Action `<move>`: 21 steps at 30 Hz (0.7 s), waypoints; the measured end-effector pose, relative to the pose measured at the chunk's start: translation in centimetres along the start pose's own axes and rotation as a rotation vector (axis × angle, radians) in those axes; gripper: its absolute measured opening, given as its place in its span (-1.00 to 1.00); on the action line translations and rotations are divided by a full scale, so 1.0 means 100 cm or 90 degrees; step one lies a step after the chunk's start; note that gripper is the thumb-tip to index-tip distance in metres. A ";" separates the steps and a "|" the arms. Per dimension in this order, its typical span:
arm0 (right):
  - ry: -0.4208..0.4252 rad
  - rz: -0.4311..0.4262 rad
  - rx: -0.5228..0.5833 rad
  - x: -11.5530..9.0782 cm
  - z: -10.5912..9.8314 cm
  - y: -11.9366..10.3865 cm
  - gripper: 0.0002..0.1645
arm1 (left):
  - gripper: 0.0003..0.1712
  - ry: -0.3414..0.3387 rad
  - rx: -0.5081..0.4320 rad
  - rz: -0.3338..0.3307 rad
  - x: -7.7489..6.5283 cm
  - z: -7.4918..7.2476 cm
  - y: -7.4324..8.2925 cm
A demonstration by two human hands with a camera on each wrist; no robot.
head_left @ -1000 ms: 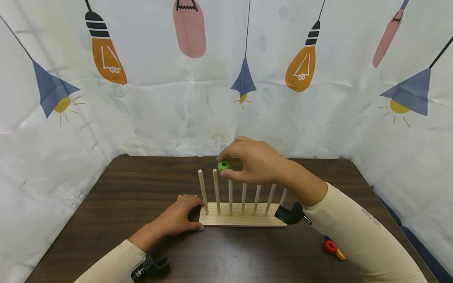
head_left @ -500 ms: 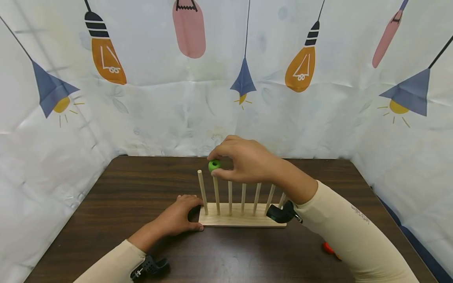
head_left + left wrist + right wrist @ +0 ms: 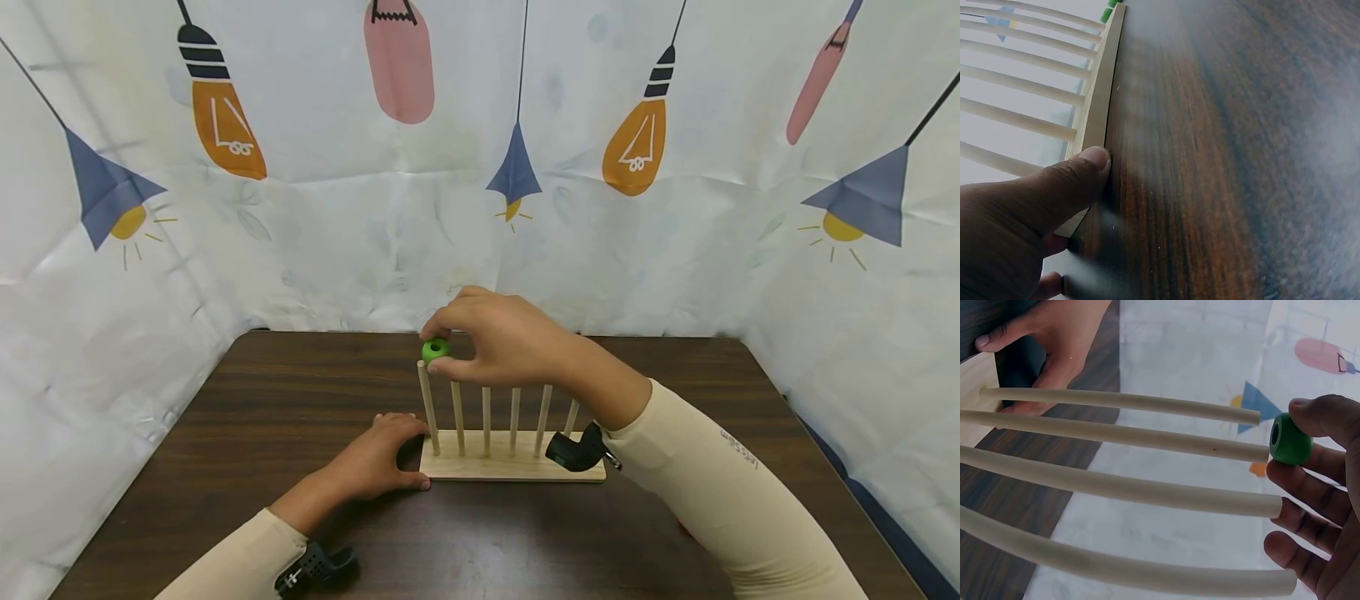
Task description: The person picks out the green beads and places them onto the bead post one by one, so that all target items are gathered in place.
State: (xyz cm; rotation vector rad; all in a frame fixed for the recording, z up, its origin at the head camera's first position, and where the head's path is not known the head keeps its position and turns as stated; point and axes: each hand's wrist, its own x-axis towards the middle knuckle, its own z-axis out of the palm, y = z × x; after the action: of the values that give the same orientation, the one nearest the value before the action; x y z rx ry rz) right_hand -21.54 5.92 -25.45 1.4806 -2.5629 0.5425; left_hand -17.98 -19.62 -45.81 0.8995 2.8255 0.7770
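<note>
A pale wooden rack of upright pegs [image 3: 517, 468] stands on the dark table. My left hand [image 3: 390, 454] grips its left end, thumb on the front edge and fingers behind; the left wrist view shows the thumb [image 3: 1088, 165] pressed on the base. Between thumb and fingertips my right hand [image 3: 502, 337] pinches a green bead [image 3: 435, 350], its hole facing the pegs. The bead is right by the tips of the two leftmost pegs [image 3: 1210, 411] in the right wrist view. No bead shows on those pegs.
Green pieces [image 3: 1107, 14] show at the rack's far end in the left wrist view; the right wrist hides that end in the head view. A sliver of red [image 3: 684, 528] peeks out beside the right sleeve. A printed curtain [image 3: 322, 250] hangs behind the table [image 3: 285, 392].
My right hand has carried the green bead leftward along the peg tops, from past the second peg to near the first. The right sleeve now covers most of the loose beads. My left hand stays put.
</note>
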 end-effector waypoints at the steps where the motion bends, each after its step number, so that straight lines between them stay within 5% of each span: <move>1: 0.000 -0.002 0.000 0.001 0.001 0.000 -0.68 | -0.27 0.000 -0.001 0.001 0.000 0.000 0.000; 21: -0.040 0.010 0.001 0.015 0.011 -0.003 -0.65 | -0.27 0.004 -0.005 0.004 0.000 -0.001 -0.001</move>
State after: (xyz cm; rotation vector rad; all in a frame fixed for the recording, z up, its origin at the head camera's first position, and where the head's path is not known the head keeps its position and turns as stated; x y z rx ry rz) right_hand -21.97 4.19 -25.94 1.5026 -2.6244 0.5083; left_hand -18.04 -19.74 -45.75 0.9070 2.8239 0.7933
